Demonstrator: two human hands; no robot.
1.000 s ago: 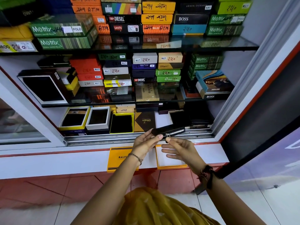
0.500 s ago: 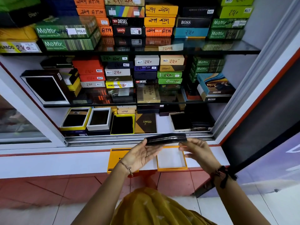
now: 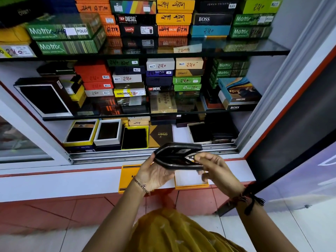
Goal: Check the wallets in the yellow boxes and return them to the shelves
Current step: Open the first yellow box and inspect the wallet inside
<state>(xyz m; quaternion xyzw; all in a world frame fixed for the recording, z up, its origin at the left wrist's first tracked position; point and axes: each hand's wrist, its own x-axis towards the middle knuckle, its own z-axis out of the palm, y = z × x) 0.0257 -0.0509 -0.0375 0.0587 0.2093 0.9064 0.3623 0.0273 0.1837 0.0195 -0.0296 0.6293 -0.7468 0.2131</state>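
A black zip wallet [image 3: 175, 156] is held spread apart above the white ledge, its dark inside showing. My left hand [image 3: 154, 174] cups its left end from below. My right hand [image 3: 216, 169] pinches the zip end on its right side. Under the hands lies an open yellow box [image 3: 190, 181] with a white inside and nothing in it. Its yellow lid [image 3: 128, 176] with black stripes lies to the left, partly hidden by my left wrist.
Behind the ledge [image 3: 54, 182] is a cabinet with a metal sliding track [image 3: 112, 155]. The bottom shelf holds several open boxes, among them a yellow-rimmed one [image 3: 135, 138]. Glass shelves [image 3: 163, 50] above carry stacked wallet boxes. A red-tiled step lies below.
The wallet was shut and held flat between both hands; now it is spread apart. My right hand has moved to its zip end. The camera has come closer.
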